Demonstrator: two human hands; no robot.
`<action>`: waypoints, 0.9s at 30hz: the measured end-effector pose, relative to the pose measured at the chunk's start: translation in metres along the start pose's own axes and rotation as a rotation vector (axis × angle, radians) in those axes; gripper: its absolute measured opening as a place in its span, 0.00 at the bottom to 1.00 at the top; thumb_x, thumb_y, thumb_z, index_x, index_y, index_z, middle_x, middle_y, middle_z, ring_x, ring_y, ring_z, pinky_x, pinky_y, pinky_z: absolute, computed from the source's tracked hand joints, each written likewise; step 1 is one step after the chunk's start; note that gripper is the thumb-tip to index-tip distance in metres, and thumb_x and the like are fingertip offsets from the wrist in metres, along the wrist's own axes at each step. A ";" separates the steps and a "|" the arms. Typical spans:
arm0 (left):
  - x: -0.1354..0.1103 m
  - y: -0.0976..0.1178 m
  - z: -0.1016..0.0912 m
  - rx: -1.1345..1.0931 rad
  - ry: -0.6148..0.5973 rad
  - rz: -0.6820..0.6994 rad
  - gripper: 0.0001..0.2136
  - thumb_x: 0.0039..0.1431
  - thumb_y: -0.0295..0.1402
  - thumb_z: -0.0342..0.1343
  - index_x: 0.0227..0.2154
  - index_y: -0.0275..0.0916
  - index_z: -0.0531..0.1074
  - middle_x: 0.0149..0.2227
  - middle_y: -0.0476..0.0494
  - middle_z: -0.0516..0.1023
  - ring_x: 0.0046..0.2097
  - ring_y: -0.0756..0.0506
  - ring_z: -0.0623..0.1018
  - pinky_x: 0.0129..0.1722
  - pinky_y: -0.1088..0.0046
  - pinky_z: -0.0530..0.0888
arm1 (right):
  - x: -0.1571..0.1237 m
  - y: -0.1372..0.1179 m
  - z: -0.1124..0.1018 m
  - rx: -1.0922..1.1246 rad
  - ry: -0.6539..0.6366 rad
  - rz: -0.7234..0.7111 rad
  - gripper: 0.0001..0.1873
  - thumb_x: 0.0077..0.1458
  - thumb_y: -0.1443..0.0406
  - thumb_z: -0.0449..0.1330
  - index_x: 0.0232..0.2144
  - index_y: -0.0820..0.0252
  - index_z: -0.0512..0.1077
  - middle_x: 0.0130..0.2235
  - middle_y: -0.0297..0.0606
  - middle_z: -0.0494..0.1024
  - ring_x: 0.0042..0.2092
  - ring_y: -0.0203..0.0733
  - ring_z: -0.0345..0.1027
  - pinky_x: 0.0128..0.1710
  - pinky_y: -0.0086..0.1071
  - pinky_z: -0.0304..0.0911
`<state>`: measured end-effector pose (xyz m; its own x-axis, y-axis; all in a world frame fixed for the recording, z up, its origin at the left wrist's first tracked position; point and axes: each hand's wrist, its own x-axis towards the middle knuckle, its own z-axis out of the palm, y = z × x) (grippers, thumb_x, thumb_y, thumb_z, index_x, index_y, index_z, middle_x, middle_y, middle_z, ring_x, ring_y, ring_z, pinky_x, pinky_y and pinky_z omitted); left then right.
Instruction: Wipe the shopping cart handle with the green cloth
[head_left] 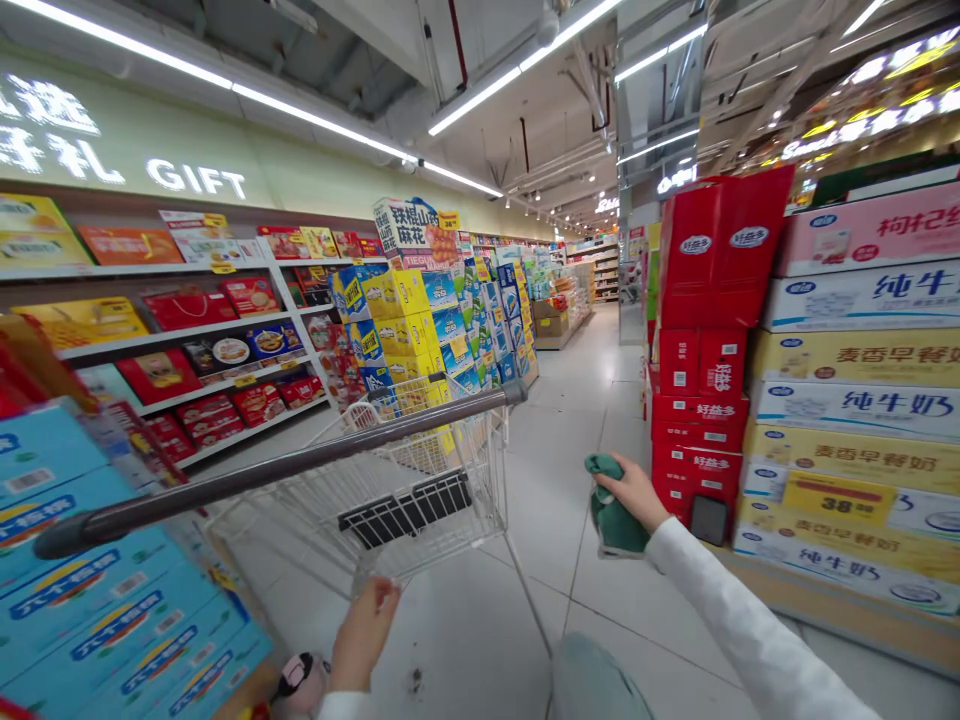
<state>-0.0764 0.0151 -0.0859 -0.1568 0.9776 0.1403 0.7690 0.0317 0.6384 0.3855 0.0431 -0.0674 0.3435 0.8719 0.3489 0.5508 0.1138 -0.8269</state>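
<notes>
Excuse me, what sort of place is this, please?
It looks like a supermarket: shelves of boxed gift packs, stacked cases of milk with a yellow price tag, and a wire shopping cart in front of the person.

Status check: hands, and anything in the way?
Right hand gripping green fabric; left hand by shopping cart basket, nothing visibly held; milk boxes stacked right.

R hand (634,490) grips green cloth item (616,512); white sleeve (750,620) on arm. L hand (365,632), fingers part curled, sits below grey push bar (277,465) of wire shopping cart (480,470), not touching; pink item (300,685) just beside. Blue cartons (97,570) stacked L of cart; milk cartons (855,400) and red cases (697,330) stacked R.
</notes>
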 end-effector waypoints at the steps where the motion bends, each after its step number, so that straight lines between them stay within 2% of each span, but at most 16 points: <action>1: -0.009 0.030 0.004 0.035 -0.035 0.133 0.11 0.52 0.40 0.47 0.29 0.39 0.71 0.34 0.41 0.78 0.39 0.40 0.78 0.41 0.60 0.74 | -0.004 0.002 0.002 0.009 -0.034 -0.016 0.21 0.42 0.60 0.58 0.42 0.58 0.73 0.37 0.38 0.79 0.40 0.45 0.72 0.42 0.35 0.65; 4: -0.040 0.118 0.009 0.092 0.117 0.621 0.11 0.59 0.36 0.45 0.30 0.40 0.72 0.35 0.43 0.78 0.41 0.43 0.76 0.45 0.59 0.71 | -0.016 0.000 0.009 0.003 -0.152 -0.063 0.23 0.42 0.62 0.58 0.44 0.56 0.72 0.40 0.37 0.78 0.42 0.44 0.71 0.44 0.35 0.64; 7: -0.066 0.188 0.005 0.141 0.230 0.972 0.09 0.59 0.30 0.45 0.31 0.40 0.72 0.34 0.44 0.77 0.42 0.45 0.74 0.47 0.62 0.70 | -0.011 -0.024 0.020 -0.099 -0.189 -0.100 0.24 0.42 0.64 0.58 0.46 0.54 0.71 0.42 0.36 0.77 0.44 0.44 0.71 0.45 0.36 0.63; 9: -0.072 0.222 -0.002 0.216 0.291 1.081 0.08 0.59 0.30 0.47 0.32 0.40 0.72 0.36 0.43 0.77 0.43 0.45 0.73 0.50 0.62 0.69 | 0.003 -0.054 0.034 -0.164 -0.187 -0.197 0.27 0.42 0.66 0.58 0.49 0.53 0.69 0.47 0.37 0.75 0.47 0.44 0.69 0.48 0.36 0.61; 10: -0.069 0.234 -0.006 0.282 0.333 1.089 0.08 0.58 0.30 0.48 0.34 0.39 0.72 0.37 0.43 0.77 0.44 0.44 0.73 0.51 0.61 0.68 | 0.013 -0.073 0.043 -0.185 -0.195 -0.278 0.29 0.43 0.66 0.58 0.51 0.53 0.67 0.51 0.36 0.73 0.50 0.44 0.67 0.49 0.35 0.61; 12: -0.053 0.252 -0.014 0.463 0.399 1.047 0.09 0.58 0.31 0.48 0.37 0.37 0.73 0.41 0.40 0.76 0.47 0.42 0.72 0.52 0.60 0.67 | 0.034 -0.113 0.068 -0.254 -0.235 -0.425 0.35 0.44 0.67 0.57 0.57 0.51 0.59 0.56 0.36 0.68 0.52 0.43 0.65 0.48 0.33 0.61; 13: -0.040 0.256 -0.018 0.555 0.432 0.982 0.10 0.57 0.30 0.49 0.38 0.35 0.73 0.42 0.37 0.76 0.48 0.41 0.71 0.52 0.58 0.65 | 0.044 -0.133 0.083 -0.316 -0.257 -0.482 0.38 0.46 0.67 0.57 0.60 0.49 0.55 0.59 0.36 0.64 0.53 0.42 0.65 0.48 0.33 0.62; 16: 0.008 0.248 -0.027 0.800 0.486 0.676 0.11 0.55 0.28 0.50 0.37 0.30 0.74 0.38 0.29 0.77 0.45 0.37 0.73 0.51 0.53 0.63 | 0.065 -0.186 0.133 -0.544 -0.410 -0.645 0.41 0.47 0.68 0.57 0.62 0.43 0.49 0.63 0.35 0.56 0.51 0.43 0.66 0.45 0.33 0.63; 18: 0.036 0.228 -0.032 0.910 0.433 0.455 0.09 0.53 0.26 0.51 0.32 0.28 0.75 0.33 0.28 0.78 0.43 0.34 0.74 0.48 0.49 0.62 | 0.068 -0.212 0.166 -0.660 -0.534 -0.753 0.42 0.45 0.69 0.59 0.61 0.41 0.50 0.64 0.34 0.53 0.51 0.43 0.67 0.44 0.33 0.63; 19: 0.047 0.215 -0.035 0.966 0.400 0.410 0.08 0.52 0.26 0.52 0.30 0.28 0.75 0.31 0.28 0.78 0.44 0.33 0.74 0.49 0.48 0.61 | 0.066 -0.222 0.181 -0.690 -0.571 -0.792 0.42 0.45 0.69 0.59 0.60 0.41 0.51 0.64 0.34 0.53 0.50 0.43 0.67 0.44 0.33 0.63; 21: 0.061 0.188 -0.042 1.060 0.441 0.386 0.08 0.52 0.27 0.52 0.30 0.30 0.75 0.34 0.27 0.78 0.45 0.32 0.73 0.50 0.46 0.58 | 0.059 -0.237 0.205 -0.701 -0.584 -0.832 0.38 0.47 0.69 0.59 0.59 0.44 0.54 0.62 0.37 0.57 0.49 0.43 0.67 0.43 0.34 0.63; 24: 0.071 0.152 -0.058 1.115 0.527 0.403 0.09 0.54 0.29 0.51 0.33 0.32 0.74 0.35 0.28 0.78 0.42 0.35 0.74 0.50 0.46 0.58 | 0.046 -0.250 0.228 -0.681 -0.548 -0.853 0.30 0.50 0.68 0.58 0.55 0.49 0.57 0.56 0.40 0.65 0.46 0.43 0.70 0.41 0.35 0.63; 27: 0.075 0.128 -0.077 1.167 0.412 0.419 0.06 0.52 0.30 0.55 0.31 0.34 0.74 0.30 0.34 0.78 0.42 0.36 0.74 0.53 0.52 0.58 | 0.035 -0.256 0.240 -0.666 -0.529 -0.864 0.27 0.50 0.67 0.57 0.53 0.51 0.58 0.55 0.41 0.65 0.44 0.43 0.70 0.39 0.35 0.64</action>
<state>-0.0375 0.0762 0.0639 0.2075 0.8285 0.5201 0.8538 0.1061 -0.5096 0.0746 0.1590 0.0509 -0.5985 0.7338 0.3215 0.7815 0.6230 0.0329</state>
